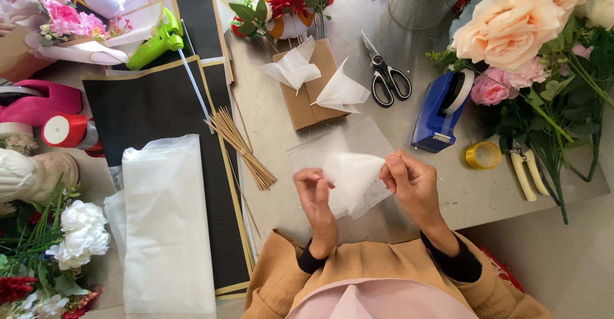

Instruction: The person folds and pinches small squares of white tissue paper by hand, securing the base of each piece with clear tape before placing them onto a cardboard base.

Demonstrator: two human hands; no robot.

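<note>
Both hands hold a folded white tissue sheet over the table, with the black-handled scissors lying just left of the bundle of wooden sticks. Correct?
Not quite. In the head view the scissors lie right of the wooden sticks, beyond the brown box. The left hand and right hand do hold the tissue sheet.

White tissue sheet [355, 178] at centre; blue tape dispenser [441, 111] at right; yellow tape roll [483, 155] below it; lime-green glue gun [155, 40] upper left; black scissors [387, 79] at top; peach rose [508, 28] upper right; black gold-edged paper [160, 108] at left.

Black scissors [385, 78], blue tape dispenser [440, 111], green glue gun [155, 41], wooden skewers [242, 146], yellow tape roll [483, 155]
</note>
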